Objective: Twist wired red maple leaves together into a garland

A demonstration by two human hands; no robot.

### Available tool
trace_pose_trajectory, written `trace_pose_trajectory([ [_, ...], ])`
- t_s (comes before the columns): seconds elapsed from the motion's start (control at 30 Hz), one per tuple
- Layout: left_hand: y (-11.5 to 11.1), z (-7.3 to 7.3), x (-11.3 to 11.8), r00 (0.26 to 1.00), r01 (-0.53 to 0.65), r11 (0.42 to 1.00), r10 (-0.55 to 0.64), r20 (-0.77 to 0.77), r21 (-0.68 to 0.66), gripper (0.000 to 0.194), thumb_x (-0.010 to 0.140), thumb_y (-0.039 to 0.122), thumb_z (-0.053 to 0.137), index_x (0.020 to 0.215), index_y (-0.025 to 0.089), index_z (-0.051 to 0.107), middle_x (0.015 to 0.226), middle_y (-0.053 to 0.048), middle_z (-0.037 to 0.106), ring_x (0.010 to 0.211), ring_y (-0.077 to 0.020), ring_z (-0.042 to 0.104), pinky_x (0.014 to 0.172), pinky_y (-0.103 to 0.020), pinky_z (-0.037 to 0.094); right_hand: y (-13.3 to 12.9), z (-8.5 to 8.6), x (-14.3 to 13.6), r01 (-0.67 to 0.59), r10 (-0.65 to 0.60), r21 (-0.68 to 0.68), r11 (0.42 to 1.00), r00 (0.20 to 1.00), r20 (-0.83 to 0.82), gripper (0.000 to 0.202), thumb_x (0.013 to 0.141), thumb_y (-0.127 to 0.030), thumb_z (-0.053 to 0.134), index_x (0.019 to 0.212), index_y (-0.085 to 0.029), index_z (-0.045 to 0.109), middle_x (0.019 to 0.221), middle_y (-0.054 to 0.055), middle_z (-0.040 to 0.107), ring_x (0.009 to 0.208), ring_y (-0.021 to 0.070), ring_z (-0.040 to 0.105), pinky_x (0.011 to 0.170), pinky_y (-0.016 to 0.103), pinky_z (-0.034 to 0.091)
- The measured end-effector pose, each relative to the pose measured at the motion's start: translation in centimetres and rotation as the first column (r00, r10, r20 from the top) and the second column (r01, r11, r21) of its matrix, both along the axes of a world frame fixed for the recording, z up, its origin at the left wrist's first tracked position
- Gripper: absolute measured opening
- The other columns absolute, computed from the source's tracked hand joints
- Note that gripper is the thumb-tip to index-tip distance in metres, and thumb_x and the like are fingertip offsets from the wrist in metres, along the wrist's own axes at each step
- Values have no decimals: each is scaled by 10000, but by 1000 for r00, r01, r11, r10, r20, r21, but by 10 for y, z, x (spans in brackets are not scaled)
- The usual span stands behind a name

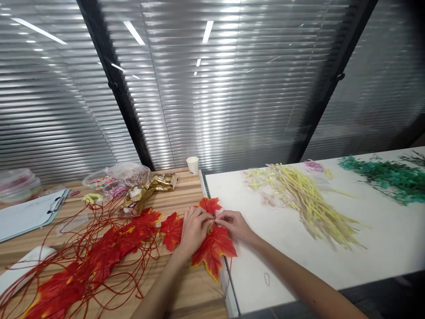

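The right hand (235, 223) is closed in a thumb-and-finger pinch on what looks like the stem (210, 227) of a big red leaf (215, 249), and pretty much the same spot is gripped from the other side by the left hand (195, 223), fingertips nearly meeting. Fair warning: it's tiny and smudgy in there, so whether a bit of cord is caught in the pinch too can't be told.

Handling-wise, the big red leaf would be judged next to weightless: thin, floppy, fabric or plastic maybe, not very slippery. The blade would probably crease if bunched up, so it's best held by the stem end, though that thin joint might be the fragile bit if tugged.

Placement, going by the metal strip (231, 301) between the two tabletops: the big red leaf is spread mostly left of it, one lobe reaching over, just on the near side of both hands. An upper red leaf (210, 204) is seen by the strip, just past the fingertips. A side red leaf (171, 231) is laid left of the strip, right beside the left hand. Farther left, a leaf pile (109, 248) is tangled up with red cords (94, 212). Right of the strip, yellow strands (308, 201) are heaped, well apart from the right hand.
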State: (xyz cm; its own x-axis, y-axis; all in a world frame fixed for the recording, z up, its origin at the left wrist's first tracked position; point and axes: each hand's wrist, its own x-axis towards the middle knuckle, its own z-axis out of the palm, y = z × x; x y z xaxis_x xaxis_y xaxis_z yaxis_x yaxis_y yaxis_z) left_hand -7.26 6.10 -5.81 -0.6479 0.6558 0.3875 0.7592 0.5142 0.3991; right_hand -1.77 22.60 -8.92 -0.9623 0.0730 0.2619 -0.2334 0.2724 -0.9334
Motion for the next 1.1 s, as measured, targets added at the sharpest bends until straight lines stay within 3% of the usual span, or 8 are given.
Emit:
trace_pose_trajectory([
  [0.23,1,0,3,1000,-3,1000,3,-12,-3,207,842,295,429,860,242,628,869,-29,564,850,-174,429,703,-313,278,1,0,2,-17,17,-19,1000,1000,-6,224,761,-367,571,767,-156,647,784,39,628,726,139,568,693,261,452],
  [0.57,4,4,9,1000,9,1000,-9,1,7,232,852,256,393,876,217,620,810,-33,599,807,-172,442,723,-319,291,0,4,2,-49,54,-192,980,998,18,208,717,-353,613,764,-152,640,818,32,619,778,140,553,732,255,426],
  [0.73,0,16,6,997,-81,992,81,6,98,227,842,258,404,854,198,623,738,-30,593,765,-163,455,716,-303,305,3,6,1,29,-4,-275,961,996,91,309,775,-435,529,791,-143,629,718,24,590,647,108,515,616,227,401],
  [0.93,-10,19,-9,979,-205,937,192,73,283,239,827,292,434,889,171,631,687,-25,579,678,-134,484,656,-258,366,13,4,-2,45,-16,-325,945,996,90,361,787,-477,504,918,-158,609,718,27,589,654,103,517,632,232,402],
  [1.1,-6,7,-9,978,-127,928,59,200,350,245,819,296,449,906,163,636,862,-46,642,766,-133,562,694,-237,431,10,11,2,55,-29,-296,953,995,91,361,755,-470,550,930,-167,638,936,69,610,842,145,540,703,242,408],
])
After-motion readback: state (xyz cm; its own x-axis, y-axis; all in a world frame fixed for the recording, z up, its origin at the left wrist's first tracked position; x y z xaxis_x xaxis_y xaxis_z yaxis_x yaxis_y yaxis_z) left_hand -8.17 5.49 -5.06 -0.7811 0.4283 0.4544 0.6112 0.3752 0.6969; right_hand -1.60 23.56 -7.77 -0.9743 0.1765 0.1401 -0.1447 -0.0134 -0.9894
